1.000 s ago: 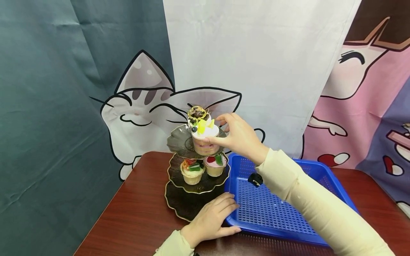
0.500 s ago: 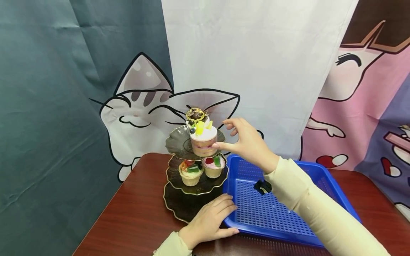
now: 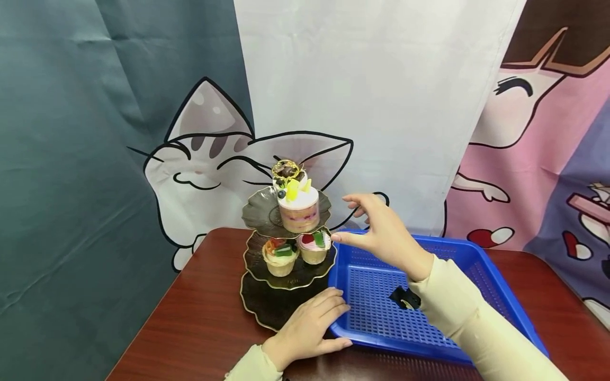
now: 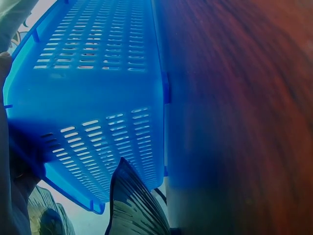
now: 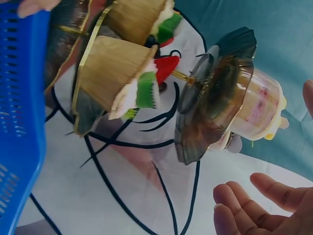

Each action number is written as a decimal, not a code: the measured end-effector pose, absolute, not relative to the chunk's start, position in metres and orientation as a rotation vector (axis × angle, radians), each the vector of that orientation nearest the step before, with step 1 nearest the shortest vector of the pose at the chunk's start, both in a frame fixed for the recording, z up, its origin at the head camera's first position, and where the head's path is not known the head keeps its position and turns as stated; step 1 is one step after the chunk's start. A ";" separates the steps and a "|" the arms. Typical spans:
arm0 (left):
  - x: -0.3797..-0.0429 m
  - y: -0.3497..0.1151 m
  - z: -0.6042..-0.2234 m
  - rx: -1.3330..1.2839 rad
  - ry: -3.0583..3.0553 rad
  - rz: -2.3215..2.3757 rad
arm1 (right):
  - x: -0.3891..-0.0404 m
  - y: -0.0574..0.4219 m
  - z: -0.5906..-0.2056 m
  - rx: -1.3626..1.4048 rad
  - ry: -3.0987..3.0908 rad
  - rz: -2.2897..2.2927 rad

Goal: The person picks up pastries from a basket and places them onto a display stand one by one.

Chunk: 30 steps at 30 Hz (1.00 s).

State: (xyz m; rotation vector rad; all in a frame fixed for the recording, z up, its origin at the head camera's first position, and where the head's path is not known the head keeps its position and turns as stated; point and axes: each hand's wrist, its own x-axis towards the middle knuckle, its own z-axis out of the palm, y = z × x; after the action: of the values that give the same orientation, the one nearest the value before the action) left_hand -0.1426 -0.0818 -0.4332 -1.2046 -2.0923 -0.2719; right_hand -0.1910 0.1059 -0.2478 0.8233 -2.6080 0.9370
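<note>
A three-tier dark stand with gold scalloped edges (image 3: 267,313) stands on the table. Its top tier carries a layered cake cup with white cream and yellow fruit (image 3: 299,210), and a chocolate-topped cake (image 3: 288,173) behind it. On the middle tier sit two cupcakes, one with orange and green topping (image 3: 280,259), one pink-topped (image 3: 313,247). My right hand (image 3: 383,230) hovers right of the stand, above the basket, fingers loosely bent and holding nothing. The left hand (image 3: 307,330) rests on the near left corner of the blue basket (image 3: 376,338), thumb along the front rim.
The basket takes up the middle right of the reddish-brown table (image 3: 186,317), close beside the stand. A small black device (image 3: 405,298) hangs at the right wrist. A curtain printed with cartoon figures (image 3: 371,95) hangs right behind the table.
My right hand has let go of the layered cake cup and drawn back to the right and down. The cup stays on the top tier; the left hand keeps its place on the basket.
</note>
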 end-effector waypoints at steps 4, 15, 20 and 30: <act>-0.142 -0.085 -0.433 -1.196 -2.094 -0.263 | -0.187 0.111 -0.257 0.823 -2.611 0.930; -0.141 -0.092 -0.432 -1.186 -2.114 -0.243 | -0.168 0.123 -0.286 0.819 -2.631 0.939; -0.141 -0.094 -0.430 -1.190 -2.136 -0.222 | -0.161 0.132 -0.300 0.826 -2.631 0.942; -0.137 -0.100 -0.424 -1.197 -2.241 -0.165 | -0.147 0.157 -0.331 0.763 -2.714 0.906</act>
State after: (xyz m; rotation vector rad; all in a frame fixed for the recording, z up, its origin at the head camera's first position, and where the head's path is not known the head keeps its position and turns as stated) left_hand -0.1373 -0.1001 -0.4238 -1.1973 -2.2408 -0.1647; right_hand -0.1468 0.1569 -0.3308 0.7628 -2.7138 0.9062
